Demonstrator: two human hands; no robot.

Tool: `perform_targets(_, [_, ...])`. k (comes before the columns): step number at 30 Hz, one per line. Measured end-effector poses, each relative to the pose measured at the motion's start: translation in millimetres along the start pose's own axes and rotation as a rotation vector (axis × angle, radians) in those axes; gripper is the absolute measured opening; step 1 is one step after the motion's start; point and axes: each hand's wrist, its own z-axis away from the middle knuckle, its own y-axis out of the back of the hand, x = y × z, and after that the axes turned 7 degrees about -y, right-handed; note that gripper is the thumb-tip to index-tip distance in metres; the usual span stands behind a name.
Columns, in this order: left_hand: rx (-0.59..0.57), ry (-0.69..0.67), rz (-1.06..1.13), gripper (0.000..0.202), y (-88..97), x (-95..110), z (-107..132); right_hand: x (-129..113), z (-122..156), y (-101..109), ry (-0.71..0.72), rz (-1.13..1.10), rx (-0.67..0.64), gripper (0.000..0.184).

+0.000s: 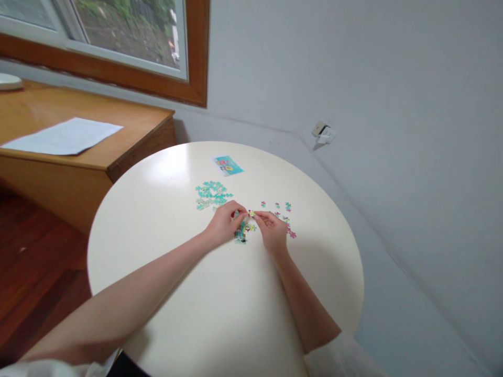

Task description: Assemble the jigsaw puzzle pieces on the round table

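Observation:
Over the white round table, my left hand and my right hand almost meet, fingertips pinched. Between them is a small yellow jigsaw puzzle piece, held at both sides; whether it is one piece or two joined is too small to tell. Just below my left fingers lies a partly joined puzzle section in teal and yellow, partly covered by that hand. A pile of loose teal puzzle pieces is beyond my left hand. Several pink and teal pieces lie around my right hand, some hidden behind it.
A small picture card with a teal background lies toward the table's far side. On the left, a wooden desk bears a sheet of white paper. A wall socket sits beyond the table, and a wood-framed window is at upper left.

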Motion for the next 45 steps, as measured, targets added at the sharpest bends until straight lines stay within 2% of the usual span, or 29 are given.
perform_targets(22, [-0.018, -0.086, -0.028, 0.01, 2.2, 2.6, 0.5, -6.0, 1.4, 2.6, 0.031, 0.115, -0.001, 0.018])
perform_targets(45, [-0.023, -0.073, -0.045, 0.01, 3.7, 3.1, -0.5, -5.6, 2.1, 1.9, 0.04, 0.109, -0.021, 0.016])
